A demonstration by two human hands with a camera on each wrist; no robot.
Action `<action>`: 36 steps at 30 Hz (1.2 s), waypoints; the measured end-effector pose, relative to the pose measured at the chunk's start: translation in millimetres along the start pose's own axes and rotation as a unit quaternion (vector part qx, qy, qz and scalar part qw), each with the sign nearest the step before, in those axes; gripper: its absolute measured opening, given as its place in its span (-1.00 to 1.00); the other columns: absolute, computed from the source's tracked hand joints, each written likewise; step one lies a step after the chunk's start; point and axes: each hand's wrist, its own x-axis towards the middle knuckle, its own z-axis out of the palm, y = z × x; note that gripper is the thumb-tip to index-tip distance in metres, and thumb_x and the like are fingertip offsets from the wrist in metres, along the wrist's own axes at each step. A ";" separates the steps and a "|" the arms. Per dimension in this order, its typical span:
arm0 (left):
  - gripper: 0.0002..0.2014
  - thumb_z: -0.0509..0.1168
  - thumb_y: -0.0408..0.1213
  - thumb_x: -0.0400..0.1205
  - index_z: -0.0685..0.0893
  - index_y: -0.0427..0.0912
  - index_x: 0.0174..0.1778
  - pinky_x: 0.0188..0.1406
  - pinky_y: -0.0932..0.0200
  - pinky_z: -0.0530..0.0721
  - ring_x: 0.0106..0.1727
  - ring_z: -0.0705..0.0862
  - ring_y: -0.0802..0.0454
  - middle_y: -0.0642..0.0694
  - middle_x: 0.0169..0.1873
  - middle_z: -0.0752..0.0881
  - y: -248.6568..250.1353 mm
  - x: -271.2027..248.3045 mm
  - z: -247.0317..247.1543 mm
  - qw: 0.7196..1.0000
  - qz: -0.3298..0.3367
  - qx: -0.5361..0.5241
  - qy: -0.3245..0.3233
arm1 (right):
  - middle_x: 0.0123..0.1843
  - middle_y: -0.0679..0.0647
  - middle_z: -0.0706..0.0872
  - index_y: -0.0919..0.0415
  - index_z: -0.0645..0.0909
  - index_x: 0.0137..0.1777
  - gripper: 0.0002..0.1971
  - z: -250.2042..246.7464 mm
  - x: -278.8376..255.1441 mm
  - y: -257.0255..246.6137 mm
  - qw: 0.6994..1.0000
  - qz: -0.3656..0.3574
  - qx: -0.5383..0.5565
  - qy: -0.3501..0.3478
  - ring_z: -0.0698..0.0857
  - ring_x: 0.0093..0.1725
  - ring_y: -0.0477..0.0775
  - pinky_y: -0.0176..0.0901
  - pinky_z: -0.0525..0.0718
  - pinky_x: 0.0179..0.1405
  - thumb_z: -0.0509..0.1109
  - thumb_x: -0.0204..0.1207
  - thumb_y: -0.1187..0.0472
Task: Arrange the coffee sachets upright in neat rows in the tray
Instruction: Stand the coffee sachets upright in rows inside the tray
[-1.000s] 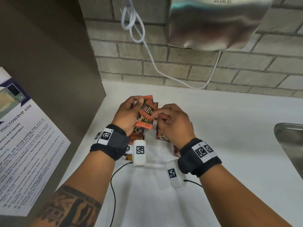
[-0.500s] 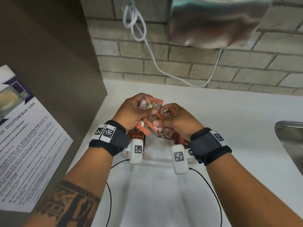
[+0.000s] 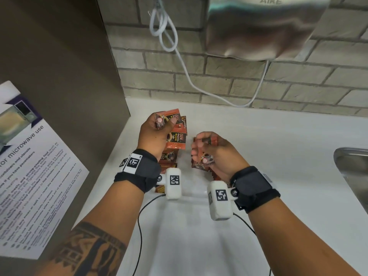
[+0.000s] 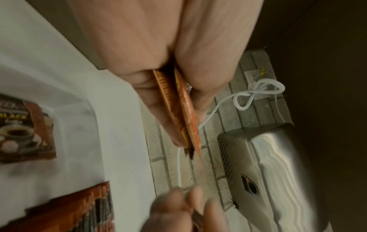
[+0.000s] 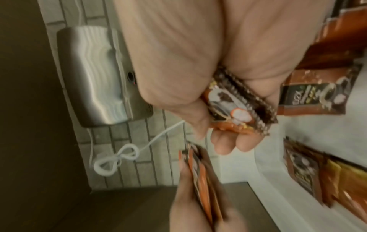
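Observation:
My left hand (image 3: 165,124) grips a small bundle of orange-brown coffee sachets (image 3: 176,136) above the tray's left side; the left wrist view shows the sachets (image 4: 186,119) edge-on, pinched between thumb and fingers. My right hand (image 3: 201,146) holds another few sachets (image 3: 206,161), seen close in the right wrist view (image 5: 234,106). The white tray (image 4: 123,141) lies under both hands, mostly hidden in the head view. Inside it a sachet (image 4: 23,130) lies flat and a row of sachets (image 4: 79,208) stands on edge.
A steel hand dryer (image 3: 258,26) hangs on the brick wall with a knotted white cable (image 3: 169,36). A brown panel carrying a microwave notice (image 3: 29,166) bounds the left. A metal sink (image 3: 352,176) sits at the right of the white counter (image 3: 288,156).
The hands were touching over one bundle of sachets; they have drawn apart, the left up and leftward, the right to the right, each holding its own sachets.

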 end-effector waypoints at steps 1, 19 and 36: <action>-0.77 0.47 -0.24 0.65 0.70 -0.22 0.18 -0.08 -0.09 0.83 -0.04 0.86 -0.14 -0.18 -0.01 0.85 -0.8 -0.2 2.9 1.000 -0.001 0.000 0.011 | -0.10 0.25 0.72 0.34 0.58 0.21 -0.81 5.3 -1.0 2.3 1.000 -0.004 -0.020 0.003 0.75 -0.20 0.13 -0.04 0.77 -0.14 0.40 0.63 0.40; -0.70 0.56 -0.28 0.57 0.72 -0.14 0.19 0.18 -0.22 0.78 0.09 0.82 -0.06 -0.10 0.04 0.85 0.1 -14.3 18.9 0.996 0.044 0.055 -0.063 | -0.02 0.26 0.81 0.31 0.62 0.19 -0.73 19.0 24.5 -14.2 0.983 -0.100 -0.057 0.139 0.80 -0.10 0.29 0.13 0.80 -0.01 0.51 0.52 0.43; -0.93 0.39 -0.33 0.69 0.76 -0.07 -0.05 -0.06 -0.35 0.81 -0.01 0.82 -0.29 -0.25 -0.02 0.81 8.2 -10.1 9.4 0.999 -0.036 -0.029 -0.009 | -0.08 0.26 0.84 0.30 0.67 0.11 -0.62 14.8 15.0 -13.4 0.985 -0.001 -0.168 0.047 0.82 -0.26 0.15 -0.01 0.82 -0.22 0.68 0.33 0.43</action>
